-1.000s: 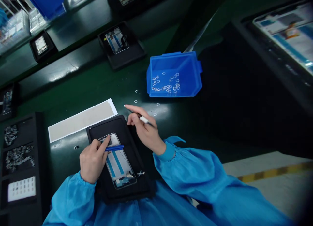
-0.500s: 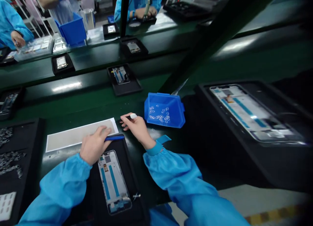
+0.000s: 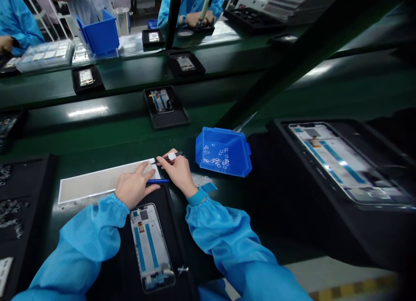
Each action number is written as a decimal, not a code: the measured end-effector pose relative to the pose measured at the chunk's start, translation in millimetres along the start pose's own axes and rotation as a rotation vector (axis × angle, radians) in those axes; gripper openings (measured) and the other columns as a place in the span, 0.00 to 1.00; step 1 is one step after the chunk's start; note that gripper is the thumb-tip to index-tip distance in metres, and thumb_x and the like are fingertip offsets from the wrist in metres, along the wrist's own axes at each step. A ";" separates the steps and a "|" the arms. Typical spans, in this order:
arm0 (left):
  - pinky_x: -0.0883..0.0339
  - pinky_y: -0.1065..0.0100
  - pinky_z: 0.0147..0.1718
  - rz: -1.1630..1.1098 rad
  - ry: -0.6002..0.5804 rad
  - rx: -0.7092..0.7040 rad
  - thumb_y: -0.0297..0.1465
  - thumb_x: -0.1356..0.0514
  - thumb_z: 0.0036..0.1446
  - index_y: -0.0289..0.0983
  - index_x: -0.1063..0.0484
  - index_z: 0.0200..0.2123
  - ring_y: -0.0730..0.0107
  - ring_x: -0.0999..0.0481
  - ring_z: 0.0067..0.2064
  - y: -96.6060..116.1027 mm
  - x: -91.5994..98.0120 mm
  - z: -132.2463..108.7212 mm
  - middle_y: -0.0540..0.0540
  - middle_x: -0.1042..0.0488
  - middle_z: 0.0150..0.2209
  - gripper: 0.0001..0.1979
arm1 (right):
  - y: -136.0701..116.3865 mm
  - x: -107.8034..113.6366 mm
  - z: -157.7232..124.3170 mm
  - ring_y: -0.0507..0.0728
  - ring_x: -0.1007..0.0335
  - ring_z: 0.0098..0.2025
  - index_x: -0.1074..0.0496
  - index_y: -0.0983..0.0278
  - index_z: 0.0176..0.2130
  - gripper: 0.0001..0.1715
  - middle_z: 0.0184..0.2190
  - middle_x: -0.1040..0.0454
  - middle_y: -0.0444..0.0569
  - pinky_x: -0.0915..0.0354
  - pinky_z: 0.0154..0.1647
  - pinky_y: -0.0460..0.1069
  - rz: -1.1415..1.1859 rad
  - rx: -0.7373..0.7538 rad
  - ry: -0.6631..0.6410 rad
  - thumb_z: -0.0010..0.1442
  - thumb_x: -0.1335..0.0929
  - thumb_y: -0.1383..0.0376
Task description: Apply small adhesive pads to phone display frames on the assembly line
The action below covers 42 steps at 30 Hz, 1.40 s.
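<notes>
My left hand (image 3: 134, 187) holds a blue pen-like tool (image 3: 157, 181) between its fingers, while its fingertips rest on the right end of a pale sheet with a white border (image 3: 97, 181). My right hand (image 3: 177, 168) is closed on dark tweezers (image 3: 172, 157), whose tip is at the sheet's right upper corner. Below my left hand, a phone frame with blue strips (image 3: 152, 244) lies in a black tray (image 3: 177, 231). Right of my right hand sits a blue bin (image 3: 238, 147) with several small clear rings.
Black trays with phone parts (image 3: 171, 116) stand on the green line ahead. Small dark parts fill a tray (image 3: 42, 179) at the left. Another phone frame (image 3: 344, 158) lies in a raised black tray at the right. A green post (image 3: 269, 73) slants across. People work opposite.
My left hand has moved right along the sheet with the blue tool. The tweezers in my right hand have turned and now reach the sheet's corner. The camera view has shifted slightly.
</notes>
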<state>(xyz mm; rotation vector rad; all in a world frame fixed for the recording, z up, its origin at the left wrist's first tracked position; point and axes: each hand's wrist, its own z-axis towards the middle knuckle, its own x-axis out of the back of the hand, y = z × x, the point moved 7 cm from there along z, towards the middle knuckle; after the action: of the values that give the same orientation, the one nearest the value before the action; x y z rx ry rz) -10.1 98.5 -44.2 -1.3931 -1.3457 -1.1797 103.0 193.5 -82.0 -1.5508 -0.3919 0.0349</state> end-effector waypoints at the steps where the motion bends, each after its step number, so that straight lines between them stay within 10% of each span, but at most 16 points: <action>1: 0.25 0.59 0.34 0.003 0.001 0.001 0.48 0.47 0.64 0.47 0.33 0.60 0.52 0.20 0.45 0.4 -0.5 0.7 0.40 0.39 0.67 0.25 | 0.1 -0.6 1.0 0.61 0.21 0.29 0.32 0.61 0.28 0.12 0.24 0.21 0.48 0.29 0.32 0.52 0.016 -0.002 -0.001 0.54 0.27 0.58; 7: 0.25 0.59 0.38 -0.067 0.016 0.000 0.47 0.44 0.63 0.47 0.31 0.59 0.52 0.20 0.47 -1.7 3.7 -1.8 0.41 0.38 0.66 0.24 | -16.0 18.0 -8.1 0.59 0.22 0.29 0.35 0.61 0.30 0.22 0.25 0.21 0.50 0.34 0.23 0.47 0.174 0.012 0.090 0.53 0.30 0.46; 12: 0.27 0.63 0.44 -0.337 0.252 0.190 0.39 0.44 0.64 0.43 0.27 0.54 0.58 0.21 0.48 -37.0 27.6 -30.6 0.44 0.26 0.56 0.18 | -20.1 36.6 -65.8 0.58 0.22 0.25 0.36 0.60 0.28 0.22 0.15 0.31 0.39 0.35 0.23 0.45 0.329 -0.046 0.124 0.53 0.27 0.48; 17: 0.29 0.66 0.40 -0.600 0.008 0.139 0.38 0.44 0.64 0.39 0.22 0.38 0.63 0.20 0.39 -32.4 1.5 -51.2 0.47 0.20 0.37 0.13 | -6.7 8.7 -111.3 0.59 0.23 0.26 0.33 0.61 0.28 0.17 0.20 0.29 0.42 0.32 0.26 0.49 0.214 -0.128 -0.085 0.55 0.28 0.53; 42: 0.32 0.65 0.34 -0.414 -0.088 0.095 0.37 0.44 0.63 0.39 0.24 0.36 0.63 0.23 0.37 -16.1 -17.2 -50.4 0.46 0.23 0.37 0.11 | -12.0 1.5 -116.6 0.51 0.41 0.18 0.32 0.61 0.27 0.14 0.16 0.39 0.38 0.46 0.21 0.46 -0.152 0.016 -0.082 0.59 0.31 0.56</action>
<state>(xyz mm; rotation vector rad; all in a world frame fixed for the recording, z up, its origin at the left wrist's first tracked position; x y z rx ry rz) -29.4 46.8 -51.7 -1.1407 -1.7886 -1.3083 132.8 81.2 -66.6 -1.5033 -0.5722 -0.0160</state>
